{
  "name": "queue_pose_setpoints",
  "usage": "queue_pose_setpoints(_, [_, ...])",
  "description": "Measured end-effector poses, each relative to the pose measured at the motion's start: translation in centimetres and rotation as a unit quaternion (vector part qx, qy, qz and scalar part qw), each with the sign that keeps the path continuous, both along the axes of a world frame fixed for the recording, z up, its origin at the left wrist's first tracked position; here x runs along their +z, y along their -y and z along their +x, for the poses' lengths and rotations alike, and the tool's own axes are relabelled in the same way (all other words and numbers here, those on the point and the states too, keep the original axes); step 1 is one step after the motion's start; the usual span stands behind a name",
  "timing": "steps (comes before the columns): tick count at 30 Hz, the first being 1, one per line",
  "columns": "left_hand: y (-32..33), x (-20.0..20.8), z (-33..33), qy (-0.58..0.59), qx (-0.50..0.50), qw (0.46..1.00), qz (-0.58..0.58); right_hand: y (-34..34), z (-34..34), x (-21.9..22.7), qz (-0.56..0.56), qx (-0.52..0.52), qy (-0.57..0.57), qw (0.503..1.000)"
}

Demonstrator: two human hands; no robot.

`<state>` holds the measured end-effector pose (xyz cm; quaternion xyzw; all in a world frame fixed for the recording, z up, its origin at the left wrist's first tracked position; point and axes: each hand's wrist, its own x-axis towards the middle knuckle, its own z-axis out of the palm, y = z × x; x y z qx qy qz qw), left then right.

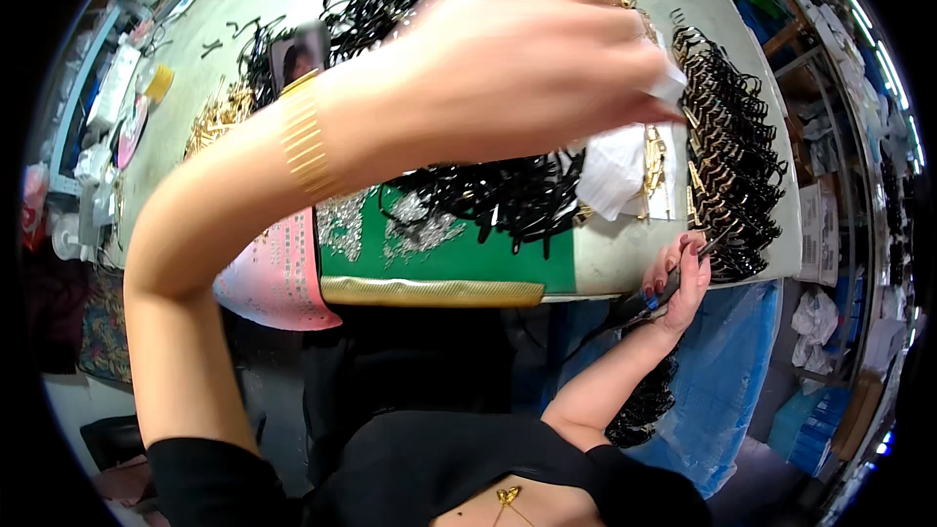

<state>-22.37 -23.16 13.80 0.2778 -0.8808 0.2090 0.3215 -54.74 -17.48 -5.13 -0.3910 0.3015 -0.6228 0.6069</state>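
Note:
My left hand, with a gold bracelet on its wrist, stretches across the table to the right. It is blurred, with its fingers curled together near a row of black curved pieces with gold-coloured parts. Something white shows at its fingertips; I cannot make out what it is. Lower down, at the table's right front edge, my right hand is wrapped around a black handheld tool with a blue part and a thin tip. That tip points at the near end of the row.
A heap of loose black pieces and small silver bits lie on a green mat. Gold-coloured parts and a phone are at left. White paper lies near the row. Blue plastic sheeting hangs below the table's right.

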Motion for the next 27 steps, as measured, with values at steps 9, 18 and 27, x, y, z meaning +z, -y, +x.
queue_pose_setpoints(9, [-25.2, -7.3, 20.5, -0.441, 0.406, 0.768, 0.226, -4.8, 14.9, 7.4, -0.037, 0.094, -0.619, 0.779])
queue_pose_setpoints(18, [-28.0, -13.1, 24.2, -0.255, 0.458, 0.8, 0.293, -4.5, 17.1, 5.7, -0.042, 0.037, -0.706, 0.706])
queue_pose_setpoints(27, [-26.2, -14.0, 26.1, -0.034, 0.348, 0.91, 0.221, -11.6, 19.6, 9.7, 0.044, 0.066, -0.47, 0.879])
